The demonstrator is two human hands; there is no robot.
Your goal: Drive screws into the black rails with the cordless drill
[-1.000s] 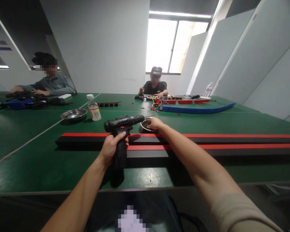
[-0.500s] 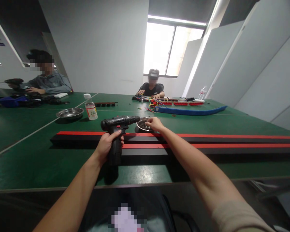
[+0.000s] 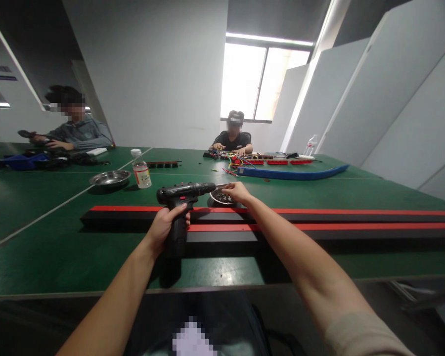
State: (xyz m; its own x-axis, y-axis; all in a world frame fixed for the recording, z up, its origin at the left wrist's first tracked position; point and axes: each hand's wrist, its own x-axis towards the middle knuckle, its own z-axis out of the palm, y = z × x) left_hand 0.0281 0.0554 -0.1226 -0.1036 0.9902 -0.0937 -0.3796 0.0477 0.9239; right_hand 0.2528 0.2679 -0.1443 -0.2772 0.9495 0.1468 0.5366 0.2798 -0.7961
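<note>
Worktop [image 3: 77, 267]: smooth, glossy, pale glare toward near edge. Drill [image 3: 181, 194]: plastic-looking body, slight sheen. Two long bars [image 3: 222, 236]: matt sides, smooth tops. Dish [image 3: 110, 179], left: polished metal, shiny. Bowl [image 3: 222, 202] beyond bars: bright metal rim. Bottle [image 3: 142, 175], left: clear, plastic-looking. Far strip [image 3: 292, 173]: smooth, low sheen. Sleeve [image 3: 363, 331], right: matt cloth.

- Drill [image 3: 178, 192] in the left hand [image 3: 165, 226]: black with a touch of red.
- Bowl [image 3: 226, 203] at the right hand [image 3: 238, 191]: silver rim.
- Long bars [image 3: 222, 234] just below both hands: black sides, plain red tops.
- Bottle [image 3: 142, 174] beyond the left hand: clear, white cap, label red, white and yellow.
- Dish [image 3: 110, 179], farther left of that hand: silver.
- Strip [image 3: 292, 173] beyond the right hand: blue.
- Table [image 3: 48, 267] around the hands: green, pale lines across.
</note>
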